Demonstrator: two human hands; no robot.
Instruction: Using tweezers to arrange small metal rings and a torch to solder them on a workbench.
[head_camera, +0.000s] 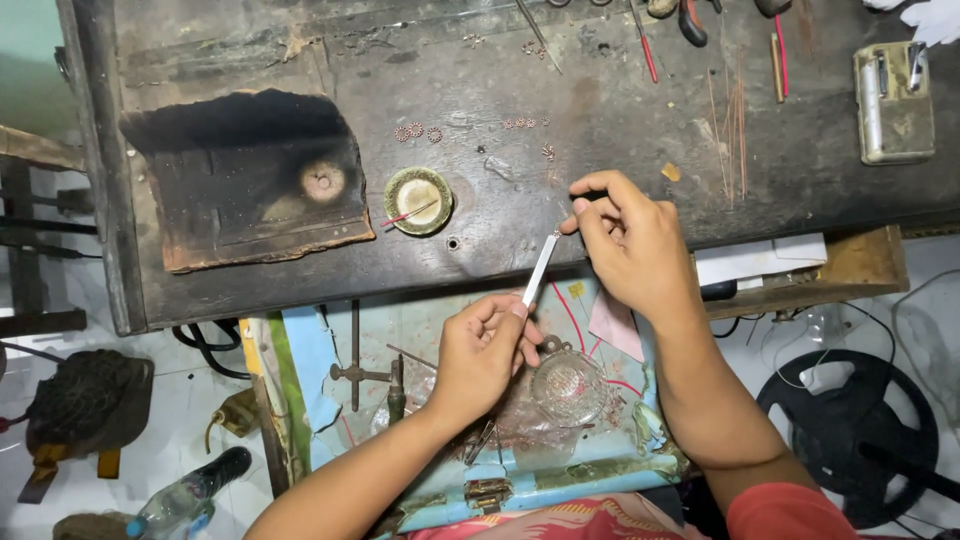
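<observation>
My left hand (484, 345) is closed around the lower end of a slim silver tool (540, 268), like tweezers, that points up and right toward the bench edge. My right hand (632, 243) hovers just above it at the front edge of the dark wooden workbench (620, 120), fingers curled around a thin dark stick; its fingertips meet the tip of the silver tool, where something tiny is pinched. A small round dish (419, 200) with a red-handled pick lies left of my hands. Several tiny metal rings (418, 131) are scattered on the bench.
A charred soldering block (250, 180) sits at the left of the bench. Pliers and red-handled tools (690, 22) lie along the far edge, with a metal box (893, 100) at far right. An open blue drawer (450, 400) below holds a small glass dish (568, 386) and clutter.
</observation>
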